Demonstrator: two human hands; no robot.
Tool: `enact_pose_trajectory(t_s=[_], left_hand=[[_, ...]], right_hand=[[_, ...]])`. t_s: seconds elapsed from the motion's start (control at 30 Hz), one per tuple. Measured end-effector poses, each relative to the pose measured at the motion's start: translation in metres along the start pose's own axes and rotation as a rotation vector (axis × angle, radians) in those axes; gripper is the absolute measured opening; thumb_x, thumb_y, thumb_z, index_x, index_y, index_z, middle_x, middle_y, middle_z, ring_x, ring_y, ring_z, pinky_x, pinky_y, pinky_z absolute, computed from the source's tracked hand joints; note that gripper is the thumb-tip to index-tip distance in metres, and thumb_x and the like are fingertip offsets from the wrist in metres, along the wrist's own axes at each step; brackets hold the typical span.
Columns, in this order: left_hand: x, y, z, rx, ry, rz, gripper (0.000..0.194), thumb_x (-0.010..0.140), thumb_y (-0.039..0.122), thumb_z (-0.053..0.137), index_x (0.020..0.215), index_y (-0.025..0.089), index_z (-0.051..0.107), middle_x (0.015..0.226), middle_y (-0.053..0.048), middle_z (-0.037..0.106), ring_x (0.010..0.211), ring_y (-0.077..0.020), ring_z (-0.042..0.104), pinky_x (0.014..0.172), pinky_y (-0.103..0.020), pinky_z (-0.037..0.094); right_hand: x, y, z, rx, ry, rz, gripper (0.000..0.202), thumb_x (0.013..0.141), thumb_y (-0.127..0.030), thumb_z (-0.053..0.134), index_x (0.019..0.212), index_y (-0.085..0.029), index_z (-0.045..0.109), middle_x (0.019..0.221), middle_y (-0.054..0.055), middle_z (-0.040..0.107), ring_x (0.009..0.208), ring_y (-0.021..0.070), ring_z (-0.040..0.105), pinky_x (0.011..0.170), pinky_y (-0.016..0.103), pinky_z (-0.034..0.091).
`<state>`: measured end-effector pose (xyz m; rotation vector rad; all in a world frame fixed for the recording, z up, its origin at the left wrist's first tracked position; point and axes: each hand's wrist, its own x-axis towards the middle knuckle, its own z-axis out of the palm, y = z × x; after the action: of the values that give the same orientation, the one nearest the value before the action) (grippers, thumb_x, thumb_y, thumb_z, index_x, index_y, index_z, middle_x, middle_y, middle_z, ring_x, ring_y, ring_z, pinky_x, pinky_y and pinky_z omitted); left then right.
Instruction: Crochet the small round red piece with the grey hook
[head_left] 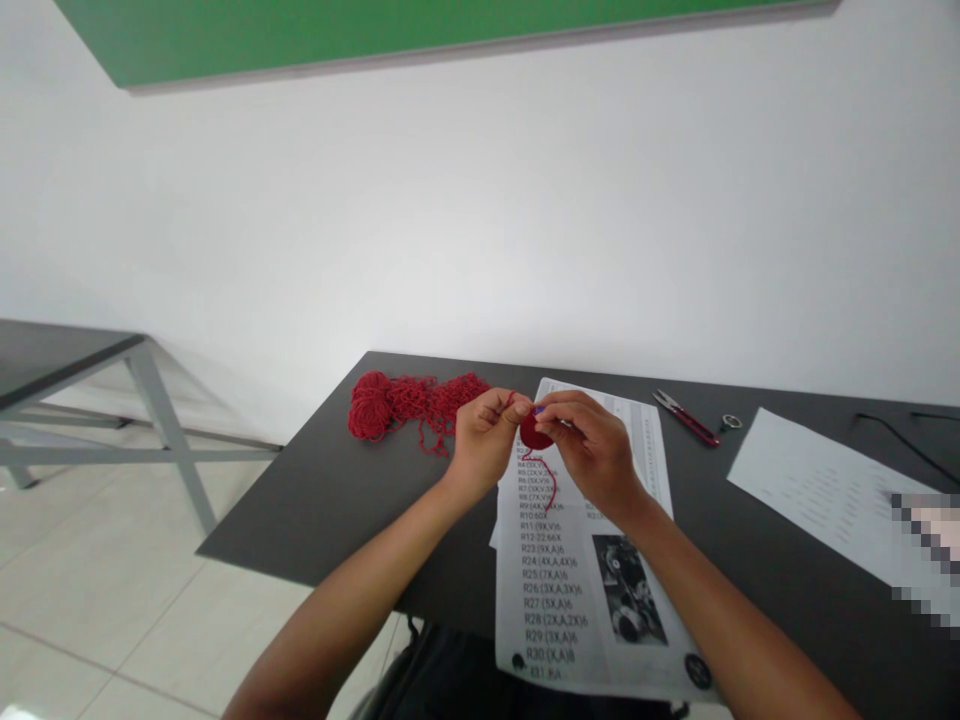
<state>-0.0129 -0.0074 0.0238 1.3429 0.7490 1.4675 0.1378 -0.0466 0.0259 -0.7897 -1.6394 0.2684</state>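
Note:
A small, round piece of red crochet hangs between my two hands above a printed pattern sheet. My left hand pinches the upper left edge of the crochet piece, with red yarn at its fingers. My right hand is closed around a crochet hook; only a bit of its purple part shows, close to the top of the work. From the piece a loose tail of yarn curls down over the sheet. Fingers cover most of the hook and the stitch at its tip.
A ball of red yarn with a loose tangle lies at the back left of the dark table. Red-handled thread snips, a small metal ring and another paper lie to the right. Behind stands a white wall.

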Motion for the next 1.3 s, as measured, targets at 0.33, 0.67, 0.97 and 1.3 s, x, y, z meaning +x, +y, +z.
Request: enact_pose_trajectory(t_s=[0.33,0.67,0.97,1.3], left_hand=[[0.0000,0.0016,0.0005,0.007,-0.006,0.012,0.043,0.074,0.055,0.085,0.070,0.015,0.072,0.065,-0.001,0.067,0.059,-0.0114,0.057,0.057,-0.023,0.045],[-0.0002,0.0005,-0.0015,0.037,-0.006,0.032,0.043,0.075,0.056,0.084,0.072,0.015,0.072,0.067,-0.002,0.068,0.061,-0.0127,0.059,0.059,-0.024,0.047],[-0.0018,0.0039,0.0000,0.021,-0.002,0.027,0.041,0.075,0.054,0.085,0.071,0.015,0.072,0.068,-0.002,0.068,0.061,-0.0125,0.059,0.059,-0.024,0.046],[-0.0018,0.0050,0.0004,0.010,-0.014,0.019,0.041,0.075,0.055,0.084,0.071,0.016,0.072,0.067,-0.002,0.067,0.061,-0.0125,0.058,0.059,-0.024,0.046]], right_hand=[[-0.0001,0.0011,0.0009,0.021,0.006,0.031,0.009,0.096,-0.018,0.068,0.094,-0.026,0.071,0.098,0.002,0.074,0.092,0.0187,0.070,0.083,0.033,0.057],[0.0009,-0.0021,0.0014,0.059,0.029,0.079,0.008,0.096,-0.021,0.069,0.090,-0.026,0.072,0.096,0.002,0.076,0.091,0.0189,0.072,0.082,0.033,0.057],[0.0018,-0.0046,0.0015,0.096,0.041,0.105,0.008,0.095,-0.021,0.070,0.089,-0.026,0.073,0.095,0.002,0.076,0.089,0.0193,0.072,0.080,0.033,0.058],[0.0012,-0.0029,0.0013,0.088,0.024,0.097,0.008,0.095,-0.022,0.070,0.089,-0.026,0.073,0.096,0.003,0.076,0.091,0.0198,0.072,0.080,0.034,0.058]])
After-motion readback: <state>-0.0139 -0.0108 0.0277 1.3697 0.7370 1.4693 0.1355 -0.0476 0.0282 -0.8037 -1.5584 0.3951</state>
